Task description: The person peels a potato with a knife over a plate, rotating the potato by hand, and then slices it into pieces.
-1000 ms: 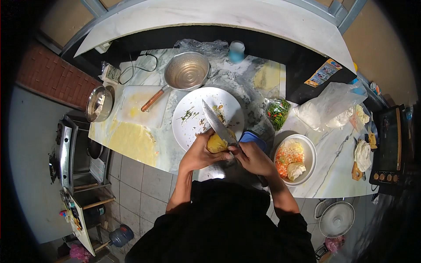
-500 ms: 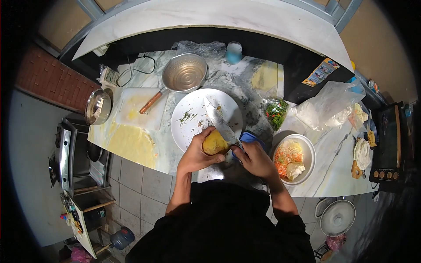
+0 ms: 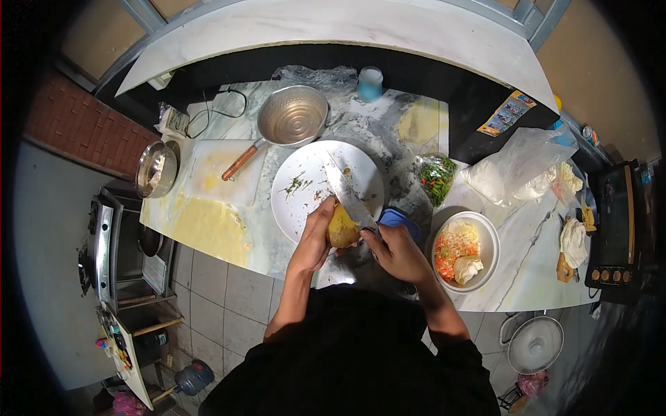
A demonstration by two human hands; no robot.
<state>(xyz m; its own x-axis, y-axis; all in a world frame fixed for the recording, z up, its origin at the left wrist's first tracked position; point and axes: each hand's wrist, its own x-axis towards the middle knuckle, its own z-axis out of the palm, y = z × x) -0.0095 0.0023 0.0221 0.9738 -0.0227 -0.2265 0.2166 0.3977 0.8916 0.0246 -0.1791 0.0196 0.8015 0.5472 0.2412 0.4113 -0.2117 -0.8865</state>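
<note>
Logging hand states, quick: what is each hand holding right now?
Left hand: closed around the yellow vegetable.
Right hand: closed on the knife handle, blade against the vegetable.

Single head camera, fisheye, facing steeply down over counter [image 3: 374, 121]; left hand [image 3: 316, 239], right hand [image 3: 397, 251] near, mid-frame; wearer's torso [image 3: 347, 360] below.

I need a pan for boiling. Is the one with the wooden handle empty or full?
Empty: the pan shows its bare ribbed metal bottom, nothing inside.

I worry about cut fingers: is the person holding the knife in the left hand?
No, the right hand grips the knife, while the left hand holds the yellow vegetable.
</note>
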